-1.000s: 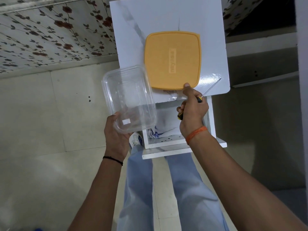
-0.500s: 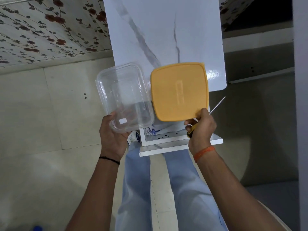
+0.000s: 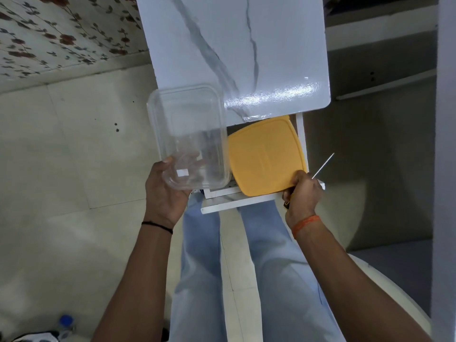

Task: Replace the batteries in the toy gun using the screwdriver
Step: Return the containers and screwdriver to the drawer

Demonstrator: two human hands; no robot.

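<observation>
Right of centre: right hand (image 3: 302,193) fingers clamped on screwdriver (image 3: 322,166) and yellow lid (image 3: 265,155); shaft slanting toward upper right, tip up. Left hand (image 3: 164,193) gripping clear container (image 3: 188,137) below tabletop (image 3: 237,45) edge.

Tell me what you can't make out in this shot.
- Toy gun and batteries: not seen anywhere in the head view.
- Screwdriver handle: hidden inside the right hand, which also pinches the yellow lid.
- Shelf under the table: covered by the lid and the clear box in the left hand.
</observation>
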